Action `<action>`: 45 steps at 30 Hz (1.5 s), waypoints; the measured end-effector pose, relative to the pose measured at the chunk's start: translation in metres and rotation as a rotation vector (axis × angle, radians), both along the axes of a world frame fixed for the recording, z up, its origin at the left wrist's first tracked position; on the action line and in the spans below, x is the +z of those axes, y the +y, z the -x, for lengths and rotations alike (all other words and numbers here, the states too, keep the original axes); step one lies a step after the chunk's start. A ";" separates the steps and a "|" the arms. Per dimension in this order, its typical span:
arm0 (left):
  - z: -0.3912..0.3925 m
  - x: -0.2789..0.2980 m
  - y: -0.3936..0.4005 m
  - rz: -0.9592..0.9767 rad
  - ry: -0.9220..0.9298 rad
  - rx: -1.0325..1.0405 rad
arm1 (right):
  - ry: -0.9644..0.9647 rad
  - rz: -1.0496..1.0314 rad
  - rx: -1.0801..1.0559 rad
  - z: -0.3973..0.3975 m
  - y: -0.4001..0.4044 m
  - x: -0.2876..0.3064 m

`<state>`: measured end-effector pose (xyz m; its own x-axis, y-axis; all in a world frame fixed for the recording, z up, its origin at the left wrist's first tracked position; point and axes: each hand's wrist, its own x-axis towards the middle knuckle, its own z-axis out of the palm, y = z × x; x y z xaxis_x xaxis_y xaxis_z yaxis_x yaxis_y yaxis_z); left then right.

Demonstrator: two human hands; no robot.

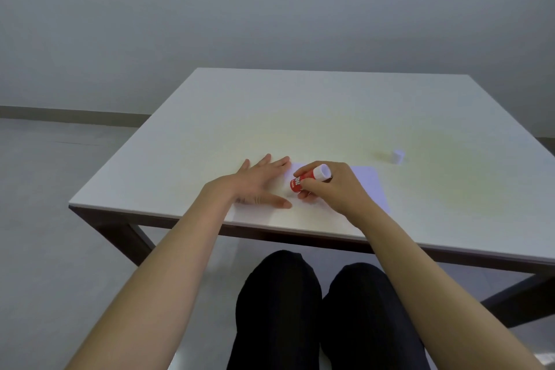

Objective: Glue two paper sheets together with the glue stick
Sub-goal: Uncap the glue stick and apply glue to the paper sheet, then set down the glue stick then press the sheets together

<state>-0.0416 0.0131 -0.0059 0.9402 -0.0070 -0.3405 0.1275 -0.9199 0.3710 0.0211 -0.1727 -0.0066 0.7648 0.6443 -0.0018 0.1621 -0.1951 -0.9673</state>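
Observation:
White paper (368, 186) lies flat near the front edge of the table; I cannot tell whether it is one sheet or two. My left hand (260, 183) rests flat on the paper's left part with fingers spread. My right hand (327, 186) grips a red glue stick (303, 181) with a white end, tilted so its lower end points down-left onto the paper. The stick's tip is hidden by my fingers.
A small white cap (398, 156) stands on the table (210, 117) to the right, beyond the paper. The table's front edge runs just below the paper. My knees in dark trousers (279, 294) are under the table.

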 end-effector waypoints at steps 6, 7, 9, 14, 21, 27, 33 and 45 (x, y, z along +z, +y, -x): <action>0.001 -0.001 0.000 0.017 0.001 0.010 | 0.002 0.029 0.008 -0.002 -0.012 0.001; 0.001 -0.001 0.000 0.014 -0.001 0.007 | 0.017 0.032 -0.002 -0.003 -0.015 0.002; 0.002 -0.001 0.001 0.009 -0.007 0.004 | 0.047 -0.002 -0.120 -0.011 -0.020 0.002; 0.003 -0.002 0.000 0.020 -0.002 0.008 | 0.031 0.012 -0.145 -0.010 -0.029 0.002; 0.004 -0.003 0.000 0.049 -0.037 0.032 | -0.071 -0.044 -0.418 -0.006 -0.037 0.008; 0.006 -0.003 0.000 0.218 -0.018 0.283 | 0.626 -0.618 -0.338 0.014 -0.035 0.010; 0.014 0.000 -0.011 0.738 -0.445 0.432 | 1.170 -0.993 -0.285 0.047 -0.019 0.008; -0.001 0.016 -0.050 0.911 -0.737 0.622 | 0.917 -0.527 -0.238 0.041 0.006 0.014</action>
